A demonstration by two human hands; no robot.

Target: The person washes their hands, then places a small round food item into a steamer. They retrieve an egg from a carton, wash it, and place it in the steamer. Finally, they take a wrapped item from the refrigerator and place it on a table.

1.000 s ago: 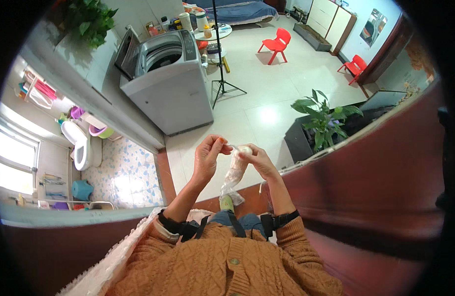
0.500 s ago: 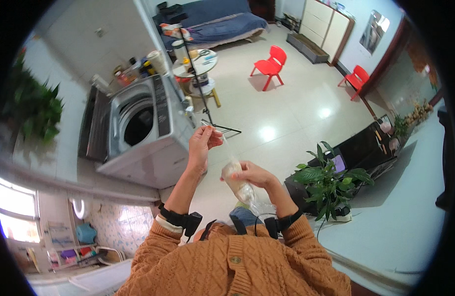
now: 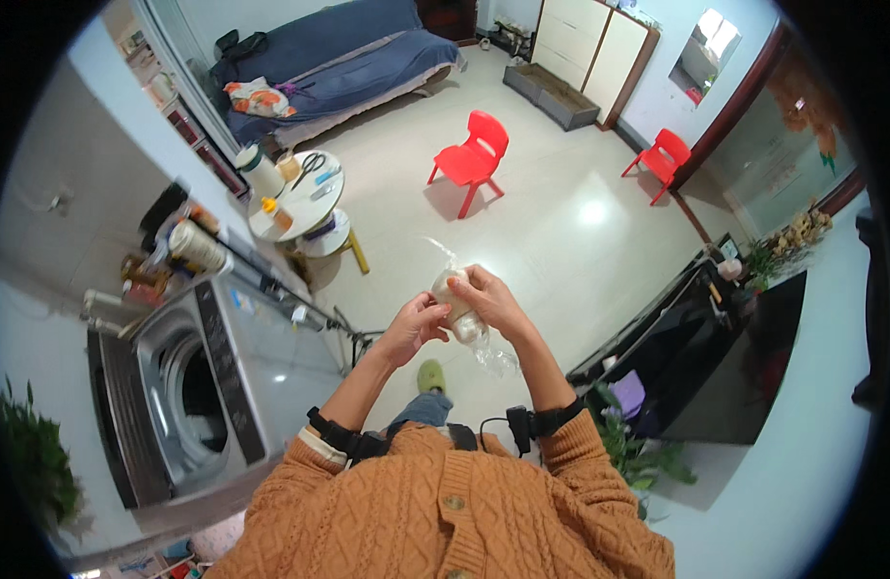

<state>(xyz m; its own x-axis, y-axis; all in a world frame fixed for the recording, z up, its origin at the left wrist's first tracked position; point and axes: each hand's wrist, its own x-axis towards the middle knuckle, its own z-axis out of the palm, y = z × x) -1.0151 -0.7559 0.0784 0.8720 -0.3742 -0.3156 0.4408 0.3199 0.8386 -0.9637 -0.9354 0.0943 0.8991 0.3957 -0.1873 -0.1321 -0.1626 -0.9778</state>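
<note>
A pale, rounded bundle in clear plastic wrap (image 3: 467, 326) is held up in front of me, over the floor. A crumpled tail of plastic hangs from its lower end, and a thin loose strip sticks up from its top. My right hand (image 3: 491, 303) wraps round its upper right side, with the thumb lying across it. From the left, my left hand (image 3: 414, 329) has its curled fingers and thumb against the bundle's side. What the plastic contains is too unclear to name.
At left stands a top-loading washing machine (image 3: 234, 362) with its lid up. Beyond are a small round table (image 3: 318, 206) holding scissors and bottles, a blue sofa (image 3: 339, 72), and two red chairs (image 3: 472, 159), (image 3: 663, 160). A black television (image 3: 744, 347) and a leafy plant (image 3: 641, 458) are at right.
I have turned and moved forward, nearer the table and sofa. My left hand, earlier pinching the stretched plastic end up at the left, has come down to the bundle.
</note>
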